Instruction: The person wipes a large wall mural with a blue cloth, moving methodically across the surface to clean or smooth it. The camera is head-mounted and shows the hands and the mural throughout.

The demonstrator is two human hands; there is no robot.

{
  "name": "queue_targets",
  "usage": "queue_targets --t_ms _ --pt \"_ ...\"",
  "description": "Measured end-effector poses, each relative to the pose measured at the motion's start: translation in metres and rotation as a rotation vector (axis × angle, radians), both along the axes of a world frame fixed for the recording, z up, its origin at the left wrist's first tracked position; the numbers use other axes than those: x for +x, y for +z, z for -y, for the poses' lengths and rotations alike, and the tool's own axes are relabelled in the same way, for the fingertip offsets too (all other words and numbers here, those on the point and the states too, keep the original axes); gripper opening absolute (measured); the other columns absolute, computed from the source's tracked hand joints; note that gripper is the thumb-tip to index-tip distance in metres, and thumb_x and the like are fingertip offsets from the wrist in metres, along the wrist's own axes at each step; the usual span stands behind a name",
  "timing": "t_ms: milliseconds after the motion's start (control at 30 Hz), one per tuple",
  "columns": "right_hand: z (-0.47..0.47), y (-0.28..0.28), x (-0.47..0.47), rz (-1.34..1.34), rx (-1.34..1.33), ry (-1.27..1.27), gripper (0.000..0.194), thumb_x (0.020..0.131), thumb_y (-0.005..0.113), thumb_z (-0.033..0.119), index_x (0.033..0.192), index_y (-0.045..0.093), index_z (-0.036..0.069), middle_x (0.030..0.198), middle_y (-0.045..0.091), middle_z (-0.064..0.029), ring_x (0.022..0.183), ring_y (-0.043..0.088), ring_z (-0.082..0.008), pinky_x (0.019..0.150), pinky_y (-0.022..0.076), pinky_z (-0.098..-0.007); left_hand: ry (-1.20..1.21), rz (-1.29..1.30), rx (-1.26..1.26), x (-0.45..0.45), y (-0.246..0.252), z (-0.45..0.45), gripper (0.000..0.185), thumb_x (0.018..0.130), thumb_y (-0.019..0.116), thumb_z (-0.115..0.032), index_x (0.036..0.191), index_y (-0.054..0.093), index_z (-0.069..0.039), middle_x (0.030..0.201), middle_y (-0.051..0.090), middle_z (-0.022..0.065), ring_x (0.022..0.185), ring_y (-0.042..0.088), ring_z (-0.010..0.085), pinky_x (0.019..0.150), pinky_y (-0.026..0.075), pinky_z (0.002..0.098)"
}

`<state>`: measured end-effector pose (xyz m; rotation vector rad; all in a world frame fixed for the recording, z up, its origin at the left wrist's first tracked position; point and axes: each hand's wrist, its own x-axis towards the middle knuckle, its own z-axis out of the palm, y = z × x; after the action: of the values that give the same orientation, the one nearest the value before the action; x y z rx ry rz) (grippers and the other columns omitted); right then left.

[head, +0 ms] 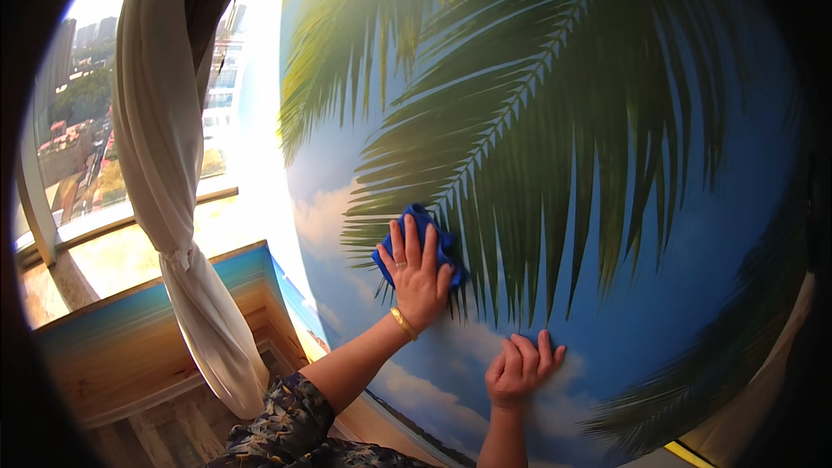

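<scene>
A crumpled blue cloth point(419, 208) lies under my left hand point(419, 279), which presses it flat against the wall mural point(650, 286) with fingers spread. The mural shows palm fronds, blue sky and clouds; the cloth covers part of a frond's tip. On that hand are a ring and a gold-coloured bangle point(404, 324). Lower and to the right, my right hand point(520, 367) rests on the painted sky with fingers loosely bent. I see nothing held in it, though its palm is hidden.
At left hangs a pale curtain point(159, 143), tied partway down, before a bright window point(84, 130). Below the window run a sunlit sill point(117, 250) and a low wall with a beach picture point(240, 279). Wood-look flooring point(175, 432) shows at the bottom left.
</scene>
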<state>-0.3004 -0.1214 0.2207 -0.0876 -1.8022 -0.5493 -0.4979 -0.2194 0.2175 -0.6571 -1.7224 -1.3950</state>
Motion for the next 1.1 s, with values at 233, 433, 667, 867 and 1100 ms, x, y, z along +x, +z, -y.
queue_targets --t_ms 233,433,667,867,1100 --pt "0.002 0.008 0.003 -0.042 -0.117 0.242 0.017 0.084 0.058 0.001 0.095 0.064 0.012 0.105 0.065 -0.0038 0.118 0.057 -0.0319 0.115 0.028 -0.057 -0.17 -0.66 -0.294 0.055 0.04 -0.027 0.057 0.089 0.06 -0.051 0.141 0.057 -0.028 0.157 0.04 0.009 0.151 0.023 0.0404 0.11 0.001 0.0776" --pt "0.019 0.048 -0.014 -0.09 -0.144 0.184 0.015 0.088 0.058 0.004 0.1 0.063 0.01 0.112 0.064 -0.0076 0.121 0.055 -0.0354 0.114 0.0279 -0.0592 -0.171 -0.62 -0.224 0.034 0.13 -0.01 0.062 0.086 0.064 -0.051 0.142 0.056 -0.026 0.159 0.038 0.0094 0.15 0.025 0.0379 0.111 0.004 0.0749" --pt "0.01 0.043 -0.037 -0.084 0.006 -0.038 0.016 0.084 0.058 0.006 0.093 0.071 0.011 0.124 0.062 -0.0064 0.136 0.046 -0.0381 0.12 0.0169 -0.0624 -0.008 -0.308 -0.102 -0.028 0.133 0.023 0.067 0.086 0.066 -0.032 0.148 0.048 -0.014 0.164 0.025 0.0167 0.153 0.015 0.0408 0.117 0.002 0.0655" --pt "0.013 0.042 -0.04 -0.087 -0.008 -0.025 0.016 0.084 0.059 0.004 0.093 0.07 0.011 0.12 0.064 -0.0062 0.134 0.049 -0.0366 0.121 0.0173 -0.0609 0.038 -0.064 -0.01 -0.051 0.073 0.027 0.063 0.092 0.058 -0.027 0.151 0.043 -0.01 0.165 0.022 0.0187 0.154 0.012 0.0404 0.118 0.003 0.0634" --pt "0.025 0.046 -0.047 -0.063 -0.092 0.2 0.017 0.085 0.058 0.0 0.096 0.065 0.011 0.112 0.068 -0.0061 0.124 0.056 -0.034 0.12 0.0188 -0.0592 -0.248 -0.4 -0.215 -0.009 0.051 0.019 0.069 0.098 0.037 -0.066 0.142 0.057 -0.017 0.163 0.027 0.02 0.153 0.011 0.045 0.114 -0.007 0.0698"
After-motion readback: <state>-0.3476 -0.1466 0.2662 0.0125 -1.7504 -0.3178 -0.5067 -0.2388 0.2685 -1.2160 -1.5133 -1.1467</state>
